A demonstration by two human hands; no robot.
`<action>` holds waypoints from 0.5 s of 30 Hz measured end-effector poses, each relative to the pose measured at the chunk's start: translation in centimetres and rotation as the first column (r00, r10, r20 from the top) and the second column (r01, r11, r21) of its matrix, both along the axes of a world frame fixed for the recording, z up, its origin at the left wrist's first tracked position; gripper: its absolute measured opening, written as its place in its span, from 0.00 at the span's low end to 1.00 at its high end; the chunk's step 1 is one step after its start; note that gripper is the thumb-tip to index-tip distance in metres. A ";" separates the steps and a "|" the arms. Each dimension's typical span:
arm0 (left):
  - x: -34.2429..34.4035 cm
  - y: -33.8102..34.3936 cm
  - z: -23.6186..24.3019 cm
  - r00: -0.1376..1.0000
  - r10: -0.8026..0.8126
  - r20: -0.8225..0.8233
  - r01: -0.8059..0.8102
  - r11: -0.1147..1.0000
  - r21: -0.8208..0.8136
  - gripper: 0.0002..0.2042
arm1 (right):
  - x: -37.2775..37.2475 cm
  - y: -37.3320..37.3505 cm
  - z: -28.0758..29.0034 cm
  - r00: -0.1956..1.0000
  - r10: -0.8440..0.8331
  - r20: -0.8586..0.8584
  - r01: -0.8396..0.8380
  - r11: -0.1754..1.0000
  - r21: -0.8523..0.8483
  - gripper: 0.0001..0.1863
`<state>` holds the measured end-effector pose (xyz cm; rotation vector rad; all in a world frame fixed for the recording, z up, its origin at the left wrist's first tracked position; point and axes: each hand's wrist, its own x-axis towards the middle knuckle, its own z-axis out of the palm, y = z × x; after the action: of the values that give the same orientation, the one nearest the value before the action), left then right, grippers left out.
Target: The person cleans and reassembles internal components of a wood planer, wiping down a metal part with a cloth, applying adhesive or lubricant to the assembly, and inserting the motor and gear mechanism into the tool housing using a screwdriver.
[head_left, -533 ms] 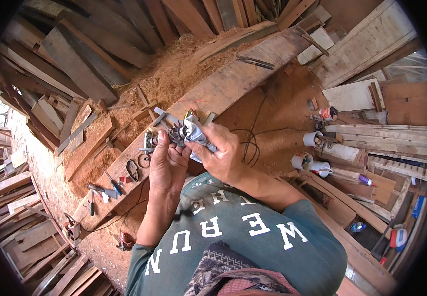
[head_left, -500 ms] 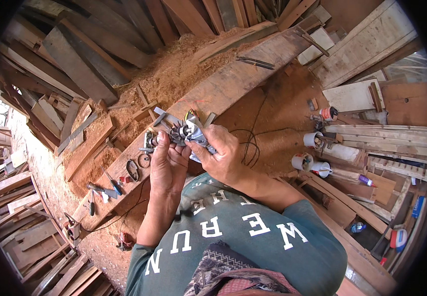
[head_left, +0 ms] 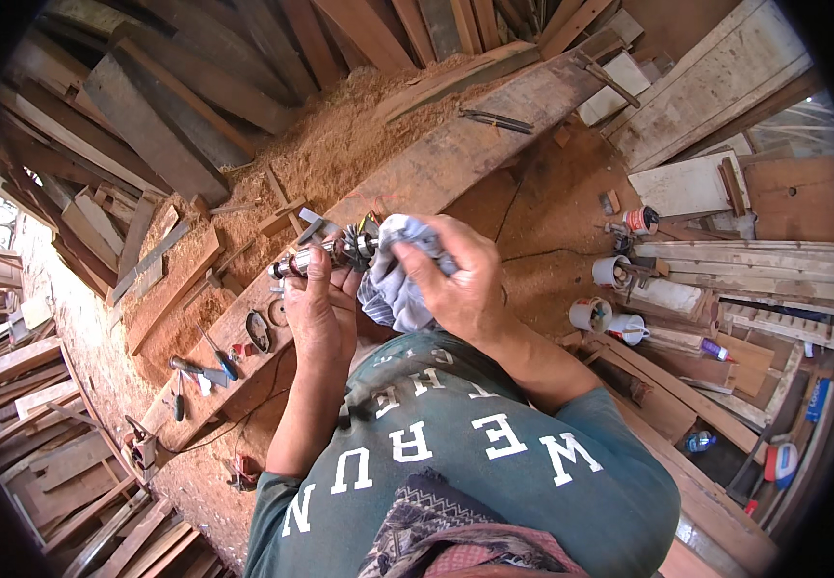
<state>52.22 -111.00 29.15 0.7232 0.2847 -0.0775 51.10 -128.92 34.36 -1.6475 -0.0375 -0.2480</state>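
My left hand [head_left: 323,323] is closed around a motor armature [head_left: 293,264], a metal rotor with a shaft and a dark fan [head_left: 353,247] at its right end. Over the shaft end beyond the fan lies a crumpled grey-blue rag [head_left: 390,291], pinched in my right hand [head_left: 460,272]. The rag and fingers hide the tip of the shaft. Both hands are above the near edge of a long wooden plank bench [head_left: 417,183]. Behind the armature, metal motor parts and coloured wires [head_left: 369,222] show in part.
On the bench's left part lie a blue-handled screwdriver [head_left: 228,368], a green-handled screwdriver [head_left: 180,405], a dark ring-shaped part [head_left: 258,330] and a small red part [head_left: 241,351]. Wood shavings [head_left: 301,164] heap up behind. White buckets [head_left: 611,274] stand at right, near a black cable [head_left: 552,254].
My right hand has shifted right and turned, and the rag has moved off the fan toward the shaft end. More of the rag and armature shows. The left hand has barely moved.
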 end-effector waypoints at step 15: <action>0.4 1.1 1.9 0.989 -0.095 -0.114 0.079 0.987 -0.138 0.19 | -1.9 -1.8 -4.1 0.971 0.193 -0.142 -0.205 0.976 -0.072 0.17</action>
<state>52.62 -109.91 31.10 0.5994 0.3595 -0.2215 49.18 -130.75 30.24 -1.7290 -0.1121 0.0186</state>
